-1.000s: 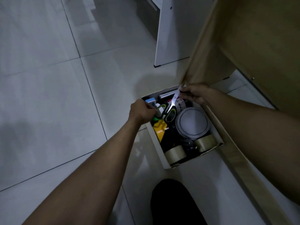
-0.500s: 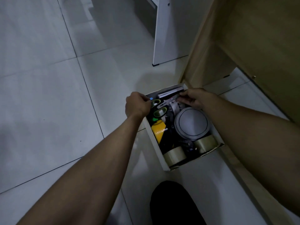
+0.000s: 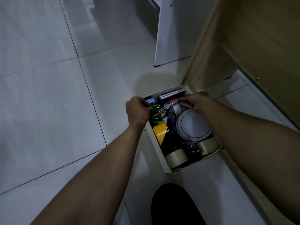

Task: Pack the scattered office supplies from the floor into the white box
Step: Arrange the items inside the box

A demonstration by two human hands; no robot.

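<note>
Left hand (image 3: 138, 112) curled on the green loop handles of the scissors (image 3: 159, 113) at the box's upper-left edge; right hand (image 3: 194, 102) grips the blade end over the box's far side. White box (image 3: 158, 149), thin card walls, rectangular, sits centre-right of frame on the floor (image 3: 56, 103). Inside: round grey lid with ringed rim (image 3: 193, 124), two glossy tan tape rolls (image 3: 176, 157) along the near wall, yellow tape roll (image 3: 160, 132) by the left wall, small blue block (image 3: 150, 99) in the far corner, dark clutter too dim to identify. Floor is large glossy pale tiles with thin dark grout. Light wood panel (image 3: 243, 46) upper right, white furniture leg (image 3: 170, 30) top centre. Lighting is low
</note>
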